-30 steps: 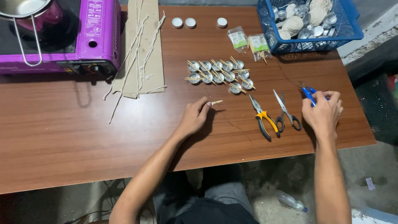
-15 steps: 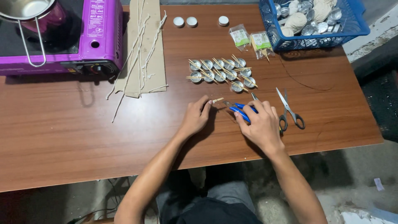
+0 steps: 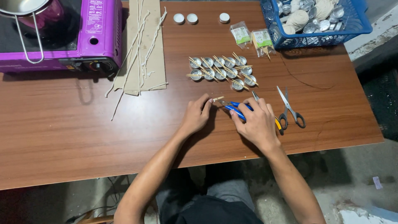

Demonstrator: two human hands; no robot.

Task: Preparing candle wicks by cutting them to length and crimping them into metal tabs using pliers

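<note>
Reddish-brown wood-grain laminate covers the table (image 3: 83,124), which stands over a bare grey concrete floor (image 3: 365,166). Near the middle of its front half, the left hand (image 3: 195,117) pinches a short wooden stick (image 3: 217,98) between its fingertips, the stick's free end pointing right. The right hand (image 3: 257,122) is closed around the blue handles of a pair of small pliers (image 3: 234,108), whose metal nose meets the stick's tip. Whether the nose is actually biting the stick is too small to tell.

Just under and beside the right hand lie yellow-handled pliers (image 3: 277,122), mostly hidden, and to their right black-handled scissors (image 3: 290,108) rest flat on the wood. Behind the hands sits a cluster of small metal cups (image 3: 222,72) in two rows, sticks laid across their rims. Farther back are two little clear packets (image 3: 251,37) with green labels, and three white-filled cups (image 3: 190,18) near the far edge.

At the far right corner a blue plastic basket (image 3: 356,25) holds more metal cups and balls of pale string. A thin dark thread (image 3: 302,81) curves across the wood below it. At the far left stands a purple portable gas stove (image 3: 99,37) carrying a steel pan (image 3: 20,6), and beside it a strip of cardboard (image 3: 143,49) bears several pale wicks.
</note>
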